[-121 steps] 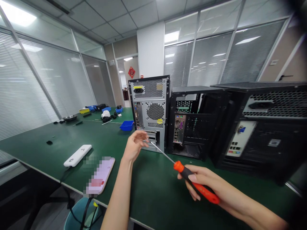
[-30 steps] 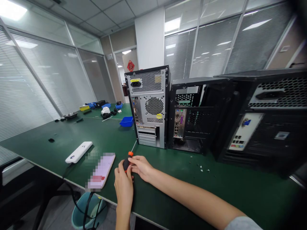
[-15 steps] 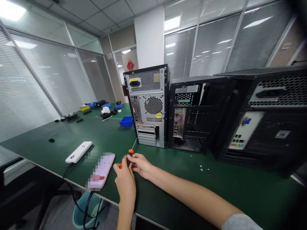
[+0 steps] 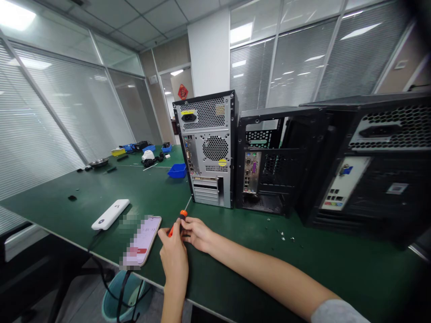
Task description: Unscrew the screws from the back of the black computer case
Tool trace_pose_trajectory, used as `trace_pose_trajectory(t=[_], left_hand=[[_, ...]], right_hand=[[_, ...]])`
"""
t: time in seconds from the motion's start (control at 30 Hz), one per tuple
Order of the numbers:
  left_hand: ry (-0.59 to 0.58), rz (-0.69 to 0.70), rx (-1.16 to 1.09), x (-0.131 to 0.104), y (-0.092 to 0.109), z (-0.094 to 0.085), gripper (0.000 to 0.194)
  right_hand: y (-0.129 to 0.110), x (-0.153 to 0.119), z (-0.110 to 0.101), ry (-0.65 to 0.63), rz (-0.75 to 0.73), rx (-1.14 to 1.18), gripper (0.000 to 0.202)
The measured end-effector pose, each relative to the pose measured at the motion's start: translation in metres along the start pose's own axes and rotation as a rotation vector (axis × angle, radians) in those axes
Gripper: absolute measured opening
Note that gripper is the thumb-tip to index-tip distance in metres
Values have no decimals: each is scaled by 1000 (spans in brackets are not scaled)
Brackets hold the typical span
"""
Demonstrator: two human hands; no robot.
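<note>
Both hands are closed around an orange-and-black screwdriver [image 4: 183, 214]. My left hand [image 4: 173, 251] grips the rear of its handle, and my right hand [image 4: 198, 233] pinches the handle nearer the shaft. The thin shaft slants up and away, its tip at the lower left corner of a silver-backed computer case [image 4: 215, 148] that stands upright with its rear panel towards me. Whether the tip sits in a screw is too small to tell. To the left of my left hand lies a phone [image 4: 150, 235] with a lit, partly blurred screen.
Right of the silver case stand a black computer case [image 4: 269, 166] and a larger dark case [image 4: 370, 179]. Small loose screws [image 4: 283, 236] lie before them. A white power bank [image 4: 111, 214], a blue tray [image 4: 177, 170] and a teal bin [image 4: 114, 296] are on the left.
Both hands stay on the screwdriver, with the fingers shifting slightly around its handle. My left hand has turned and moved a little left. The cases stand as before.
</note>
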State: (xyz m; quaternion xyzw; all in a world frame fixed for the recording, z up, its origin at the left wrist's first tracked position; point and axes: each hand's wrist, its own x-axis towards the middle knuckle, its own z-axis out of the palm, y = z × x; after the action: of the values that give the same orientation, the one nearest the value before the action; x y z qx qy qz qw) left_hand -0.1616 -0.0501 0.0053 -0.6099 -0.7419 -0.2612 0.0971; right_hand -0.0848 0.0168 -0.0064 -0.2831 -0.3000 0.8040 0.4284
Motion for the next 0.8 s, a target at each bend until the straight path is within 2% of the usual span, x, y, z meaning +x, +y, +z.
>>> trace_pose_trajectory(t=[0.1, 0.23, 0.3, 0.37, 0.47, 0.6, 0.8], left_hand=[[12, 5, -83, -1, -4, 0, 32], [9, -72, -192, -2, -13, -3, 50], [-88, -144, -212, -2, -15, -5, 48], [-215, -199, -223, -3, -15, -8, 38], [-276, -251, -232, -3, -11, -9, 30], [-213, -274, -278, -2, -7, -5, 26], [-30, -163, -402, -3, -14, 8, 29]], right_hand=[[1, 0, -2, 3, -1, 8, 37], [2, 0, -4, 4, -7, 15, 34], [2, 0, -5, -4, -7, 14, 33], [2, -1, -5, -16, -9, 13, 30], [1, -2, -4, -28, -14, 15, 26], [1, -4, -3, -38, -18, 25, 24], [3, -7, 2, -21, -9, 53, 21]])
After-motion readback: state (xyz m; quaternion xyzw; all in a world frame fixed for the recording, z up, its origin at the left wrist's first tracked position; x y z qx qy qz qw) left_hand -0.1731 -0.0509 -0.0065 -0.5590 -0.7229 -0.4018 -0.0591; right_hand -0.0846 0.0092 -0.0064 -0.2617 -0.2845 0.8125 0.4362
